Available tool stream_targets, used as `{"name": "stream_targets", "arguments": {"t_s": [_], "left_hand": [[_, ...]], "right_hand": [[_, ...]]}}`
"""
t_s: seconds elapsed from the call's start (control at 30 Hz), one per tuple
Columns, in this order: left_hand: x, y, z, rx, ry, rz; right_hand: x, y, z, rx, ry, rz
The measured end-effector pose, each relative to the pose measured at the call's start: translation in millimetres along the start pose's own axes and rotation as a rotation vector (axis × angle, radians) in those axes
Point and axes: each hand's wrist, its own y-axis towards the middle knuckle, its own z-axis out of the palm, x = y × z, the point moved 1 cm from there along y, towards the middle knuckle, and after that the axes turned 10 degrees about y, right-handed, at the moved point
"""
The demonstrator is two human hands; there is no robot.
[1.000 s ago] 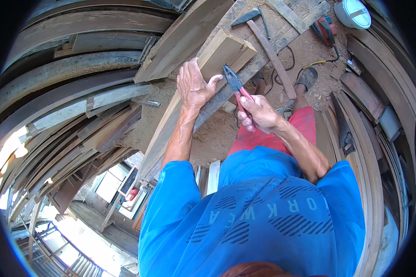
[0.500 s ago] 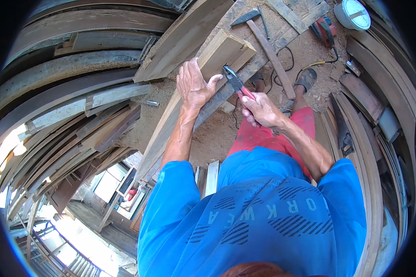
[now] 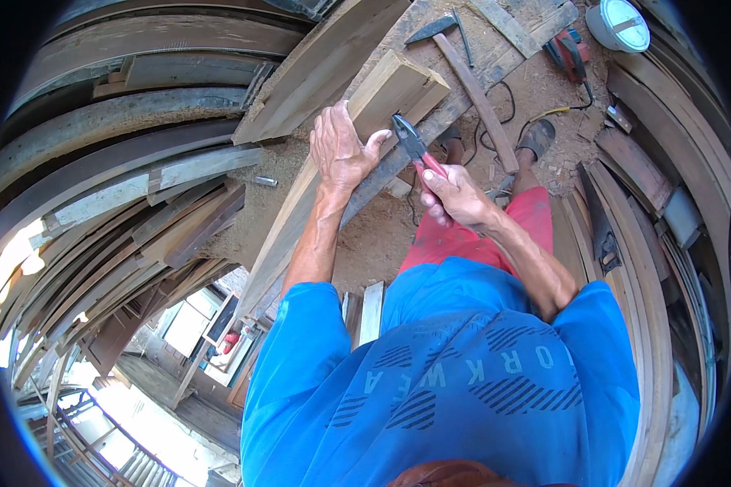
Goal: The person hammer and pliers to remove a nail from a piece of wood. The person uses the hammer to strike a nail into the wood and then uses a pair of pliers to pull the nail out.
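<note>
Large, pale grey capital lettering (image 3: 473, 370) ran upside down across the bright blue fabric shirt (image 3: 455, 434), set among dark, diagonally striped blocks; smaller print (image 3: 455, 323) nearer the hem was illegible.

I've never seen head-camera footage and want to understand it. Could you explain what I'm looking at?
There is no machine: these are a person's two bare hands. A wide fisheye camera on the person's head looks down, so straight edges curve.

The open left hand rests on a thick, pale wooden beam. The right hand holds red-handled metal pliers, their dark tip at the beam's side; whether they grip anything is too small to tell.

Beyond, a wooden-handled hammer lies with its dark metal head on worn, dusty wooden boards. Nearby are a red-and-black corded power tool and a round white bucket.
</note>
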Motion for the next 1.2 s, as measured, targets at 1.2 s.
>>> {"name": "stream_targets", "arguments": {"t_s": [1.2], "left_hand": [[-2.8,-2.9,5.4,-0.01,0.035,0.004]], "right_hand": [[6.2,6.1,-15.0,0.192,0.199,0.143]]}}
